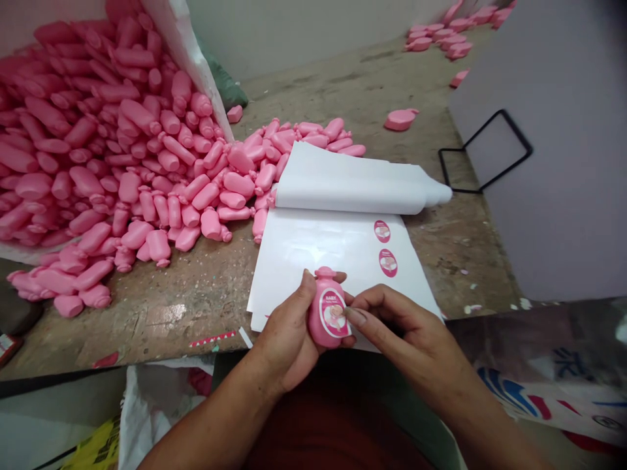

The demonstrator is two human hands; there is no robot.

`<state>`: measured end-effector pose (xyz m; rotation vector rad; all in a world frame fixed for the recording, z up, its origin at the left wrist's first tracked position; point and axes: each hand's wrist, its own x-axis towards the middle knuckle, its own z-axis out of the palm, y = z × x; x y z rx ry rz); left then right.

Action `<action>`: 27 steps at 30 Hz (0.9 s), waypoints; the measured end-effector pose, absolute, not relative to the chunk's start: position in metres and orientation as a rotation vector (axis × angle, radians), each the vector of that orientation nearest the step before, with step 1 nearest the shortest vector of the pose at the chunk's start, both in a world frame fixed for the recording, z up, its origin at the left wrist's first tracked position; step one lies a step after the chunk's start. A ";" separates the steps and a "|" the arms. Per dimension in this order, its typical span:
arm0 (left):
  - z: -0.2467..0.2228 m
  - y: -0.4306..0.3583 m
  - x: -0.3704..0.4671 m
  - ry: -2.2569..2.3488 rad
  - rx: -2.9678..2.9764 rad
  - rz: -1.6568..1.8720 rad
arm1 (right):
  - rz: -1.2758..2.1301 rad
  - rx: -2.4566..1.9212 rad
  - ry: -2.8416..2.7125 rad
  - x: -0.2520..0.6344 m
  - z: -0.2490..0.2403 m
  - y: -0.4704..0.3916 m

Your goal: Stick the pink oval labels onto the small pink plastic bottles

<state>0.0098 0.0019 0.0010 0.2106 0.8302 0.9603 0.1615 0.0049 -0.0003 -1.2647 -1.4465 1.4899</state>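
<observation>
A small pink bottle (318, 329) stands nearly upright in my left hand (289, 333), its cap pointing away from me. An oval label (334, 313) with a "BABY" print lies on the bottle's front. The thumb and fingers of my right hand (401, 326) pinch at the label's right edge, where a bit of it appears lifted. Below the hands lies a white label sheet (304, 241) with two oval labels (388, 262) on its right part. Its far part is folded over in a roll (347, 189).
Many pink bottles (142, 117) spill from a white container (196, 59) at the left onto the wooden table (470, 261). A grey panel (553, 150) with a black wire frame (482, 189) stands at the right. More pink pieces (441, 39) lie at the back right.
</observation>
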 end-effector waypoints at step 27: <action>-0.001 0.001 0.011 0.842 0.193 0.982 | 1.465 -1.228 -1.418 0.158 -0.001 0.009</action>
